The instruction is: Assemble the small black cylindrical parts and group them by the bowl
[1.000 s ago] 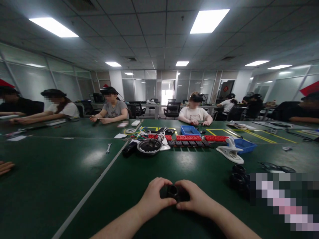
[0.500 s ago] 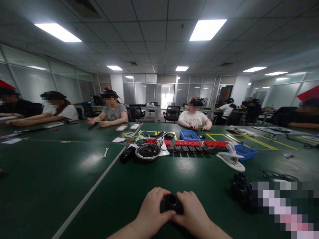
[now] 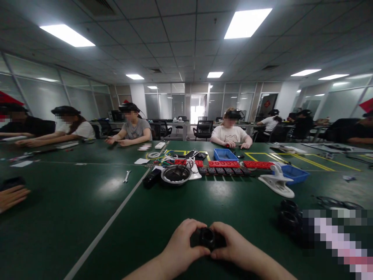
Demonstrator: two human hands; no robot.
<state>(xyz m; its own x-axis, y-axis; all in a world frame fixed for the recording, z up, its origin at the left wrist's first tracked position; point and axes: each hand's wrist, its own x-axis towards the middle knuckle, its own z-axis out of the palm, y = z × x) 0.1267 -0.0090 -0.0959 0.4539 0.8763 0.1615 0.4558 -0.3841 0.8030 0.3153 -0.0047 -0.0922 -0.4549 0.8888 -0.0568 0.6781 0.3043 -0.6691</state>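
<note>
A small black round part with a hole in its top (image 3: 207,235) is held between my two hands, low in the middle of the view over the green table (image 3: 140,233). My left hand (image 3: 184,243) curls round its left side, thumb in front and fingers behind. On the other side, my right hand (image 3: 233,243) grips it with thumb and fingertips. The thumbs are close together at the part's near edge. Several similar black parts (image 3: 288,217) stand to the right of my hands.
A metal bowl (image 3: 176,175), red socket strips (image 3: 223,164), a blue tray (image 3: 225,154) and a white clip stand (image 3: 278,182) lie ahead. A wrench (image 3: 126,177) is at the left. A person's hand (image 3: 13,197) rests at the far left; other people sit around the table.
The view has shifted slightly. Another person's hand and a dark object have come into view at the far left. My right hand's fingers have spread a little away from the black part.
</note>
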